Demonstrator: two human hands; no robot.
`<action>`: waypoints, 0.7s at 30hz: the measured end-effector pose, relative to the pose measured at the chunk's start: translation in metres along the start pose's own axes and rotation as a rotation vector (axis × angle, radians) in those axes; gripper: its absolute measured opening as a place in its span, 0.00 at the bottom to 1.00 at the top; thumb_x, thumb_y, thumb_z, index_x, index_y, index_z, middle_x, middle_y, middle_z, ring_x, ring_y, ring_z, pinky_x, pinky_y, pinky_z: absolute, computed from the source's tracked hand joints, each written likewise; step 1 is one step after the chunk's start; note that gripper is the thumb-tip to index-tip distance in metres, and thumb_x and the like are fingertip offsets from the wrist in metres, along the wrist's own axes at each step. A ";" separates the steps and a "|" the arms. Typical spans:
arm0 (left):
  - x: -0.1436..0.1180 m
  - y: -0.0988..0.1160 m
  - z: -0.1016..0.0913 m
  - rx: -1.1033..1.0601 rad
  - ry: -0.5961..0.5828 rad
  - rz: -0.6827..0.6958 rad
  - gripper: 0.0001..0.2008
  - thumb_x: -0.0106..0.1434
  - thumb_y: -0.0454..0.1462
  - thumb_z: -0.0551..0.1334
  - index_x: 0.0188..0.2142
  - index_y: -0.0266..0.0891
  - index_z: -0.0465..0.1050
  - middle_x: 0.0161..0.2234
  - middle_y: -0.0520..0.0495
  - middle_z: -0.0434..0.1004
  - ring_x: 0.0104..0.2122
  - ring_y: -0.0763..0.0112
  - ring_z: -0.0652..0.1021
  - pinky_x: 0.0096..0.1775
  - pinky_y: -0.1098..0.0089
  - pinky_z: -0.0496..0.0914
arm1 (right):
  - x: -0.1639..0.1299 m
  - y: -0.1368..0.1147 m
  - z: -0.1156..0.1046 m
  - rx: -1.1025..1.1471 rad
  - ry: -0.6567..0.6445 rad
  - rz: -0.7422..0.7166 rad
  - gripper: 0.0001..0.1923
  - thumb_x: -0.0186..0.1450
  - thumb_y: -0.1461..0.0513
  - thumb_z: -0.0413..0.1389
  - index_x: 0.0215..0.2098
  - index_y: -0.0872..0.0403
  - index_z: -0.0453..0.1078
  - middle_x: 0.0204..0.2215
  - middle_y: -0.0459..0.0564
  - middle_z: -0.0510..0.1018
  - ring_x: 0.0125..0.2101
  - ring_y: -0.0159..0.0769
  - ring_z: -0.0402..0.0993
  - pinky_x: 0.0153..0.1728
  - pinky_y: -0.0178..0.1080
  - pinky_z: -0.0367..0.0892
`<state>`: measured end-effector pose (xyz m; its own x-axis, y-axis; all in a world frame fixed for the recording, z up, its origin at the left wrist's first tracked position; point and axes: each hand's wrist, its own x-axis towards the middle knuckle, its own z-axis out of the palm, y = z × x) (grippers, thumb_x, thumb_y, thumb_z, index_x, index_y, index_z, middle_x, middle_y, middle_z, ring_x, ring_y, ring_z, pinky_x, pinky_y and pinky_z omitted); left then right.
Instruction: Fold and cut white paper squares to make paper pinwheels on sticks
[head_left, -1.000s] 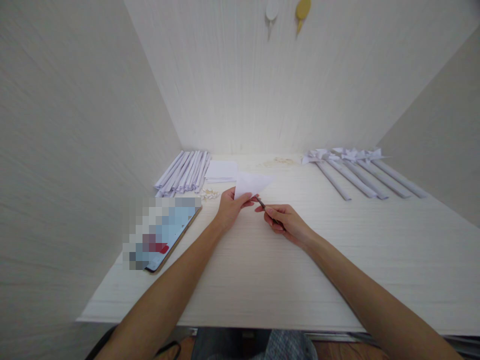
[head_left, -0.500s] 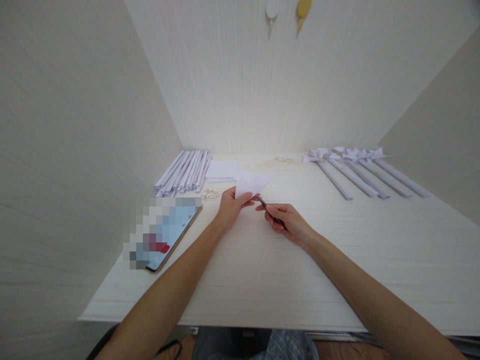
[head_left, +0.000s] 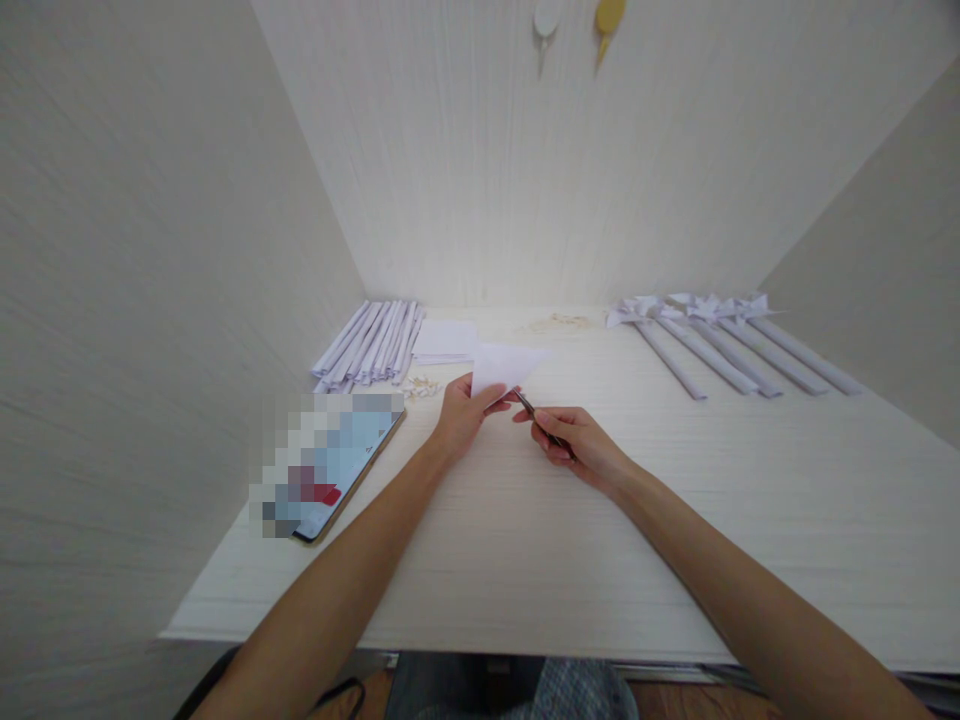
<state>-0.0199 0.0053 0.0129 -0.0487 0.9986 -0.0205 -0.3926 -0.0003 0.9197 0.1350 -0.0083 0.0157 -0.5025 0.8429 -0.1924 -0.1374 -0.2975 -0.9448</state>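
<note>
My left hand (head_left: 463, 412) pinches the lower edge of a folded white paper (head_left: 499, 368), thumb on top and fingers beneath. The paper fans out into a pointed flap to the right. Closed fingers of my right hand (head_left: 574, 440) hold a slim dark tool with a shiny metal tip (head_left: 538, 415). Most of its handle is hidden in the palm, so its exact kind does not show. That tip points up and left, at or just beside the paper's lower edge near my left fingertips.
Rolled paper sticks (head_left: 369, 342) lie at the back left beside stacked white sheets (head_left: 444, 340). Small pale bits (head_left: 422, 387) lie before the sheets, more bits (head_left: 568, 321) at the back. Several paper pinwheels (head_left: 724, 340) lie right; a phone (head_left: 337, 470) rests left. Walls enclose the table.
Almost nothing differs. The view has shifted very slightly; both hands keep their places, with the paper and the tool held as before.
</note>
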 end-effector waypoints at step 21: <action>-0.001 0.001 0.001 0.038 -0.001 0.010 0.10 0.41 0.36 0.66 0.25 0.33 0.73 0.25 0.46 0.77 0.26 0.72 0.76 0.32 0.70 0.69 | 0.000 0.000 0.000 0.010 0.002 0.003 0.16 0.52 0.54 0.58 0.31 0.59 0.71 0.14 0.38 0.60 0.12 0.19 0.47 0.16 0.33 0.35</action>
<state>-0.0198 0.0041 0.0142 -0.0515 0.9986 -0.0105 -0.3567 -0.0086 0.9342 0.1352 -0.0085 0.0159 -0.5016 0.8427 -0.1955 -0.1448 -0.3046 -0.9414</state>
